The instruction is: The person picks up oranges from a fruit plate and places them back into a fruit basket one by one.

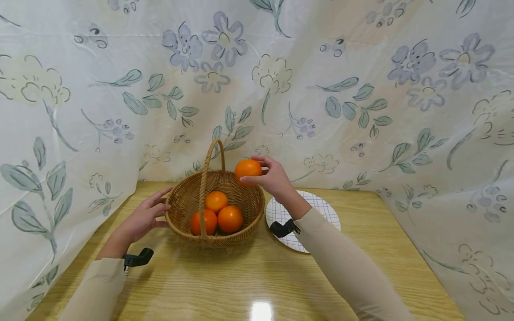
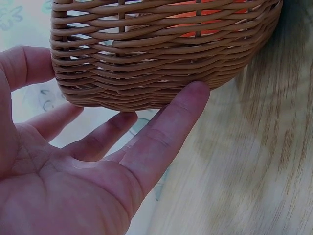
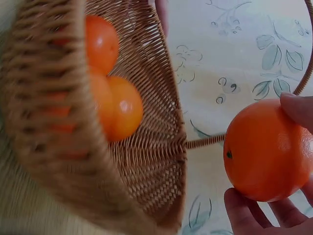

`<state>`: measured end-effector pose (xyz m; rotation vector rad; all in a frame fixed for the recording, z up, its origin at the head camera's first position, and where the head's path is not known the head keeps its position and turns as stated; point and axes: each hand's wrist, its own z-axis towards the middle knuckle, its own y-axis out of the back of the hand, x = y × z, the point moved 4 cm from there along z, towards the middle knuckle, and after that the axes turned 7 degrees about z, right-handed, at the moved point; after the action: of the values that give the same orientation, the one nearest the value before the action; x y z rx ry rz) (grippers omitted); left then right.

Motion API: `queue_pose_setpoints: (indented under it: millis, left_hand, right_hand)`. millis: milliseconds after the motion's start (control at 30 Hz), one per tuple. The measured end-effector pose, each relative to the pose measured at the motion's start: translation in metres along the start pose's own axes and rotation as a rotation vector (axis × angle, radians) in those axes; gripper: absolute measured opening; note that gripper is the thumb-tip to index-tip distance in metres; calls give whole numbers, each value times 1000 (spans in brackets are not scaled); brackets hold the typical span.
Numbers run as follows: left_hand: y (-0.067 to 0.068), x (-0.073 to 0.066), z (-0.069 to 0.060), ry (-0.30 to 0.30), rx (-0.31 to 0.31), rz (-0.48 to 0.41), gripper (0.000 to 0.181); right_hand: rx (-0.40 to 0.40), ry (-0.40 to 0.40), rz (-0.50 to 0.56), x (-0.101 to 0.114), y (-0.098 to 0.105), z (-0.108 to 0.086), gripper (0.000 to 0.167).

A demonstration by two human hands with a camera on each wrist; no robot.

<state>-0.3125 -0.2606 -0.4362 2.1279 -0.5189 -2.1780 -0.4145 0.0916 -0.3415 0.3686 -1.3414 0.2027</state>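
My right hand (image 1: 277, 179) grips an orange (image 1: 248, 169) above the right back rim of a wicker basket (image 1: 237, 240). In the right wrist view, thumb and fingers are around the held orange (image 3: 266, 152), whose small green stem spot shows. Inside the basket lie three more oranges (image 1: 230, 219), grouped low and toward the front. My left hand (image 1: 142, 217) is against the basket's left side. Its fingers, fairly straight, touch the woven wall (image 2: 146, 63) in the left wrist view. The tall basket handle (image 1: 205, 187) arches over the opening.
A round white plate (image 1: 325, 214) with a dark grid pattern lies right of the basket, partly under my right forearm. The wooden table (image 1: 201, 285) carries both. Floral cloth (image 1: 281, 111) hangs behind and on both sides.
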Motion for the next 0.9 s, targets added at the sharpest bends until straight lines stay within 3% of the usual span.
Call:
queue_pose_setpoints:
  millis: [333, 600, 900]
  left_hand:
    - [0, -1, 1, 8, -1, 8, 67]
    - [0, -1, 1, 19, -6, 16, 68]
    - [-2, -2, -1, 10, -4, 19, 67]
  right_hand:
    - [-68, -55, 71, -13, -23, 19, 71]
    - [-82, -120, -23, -28, -35, 25, 75]
    - [-16, -140, -143, -36, -45, 22, 72]
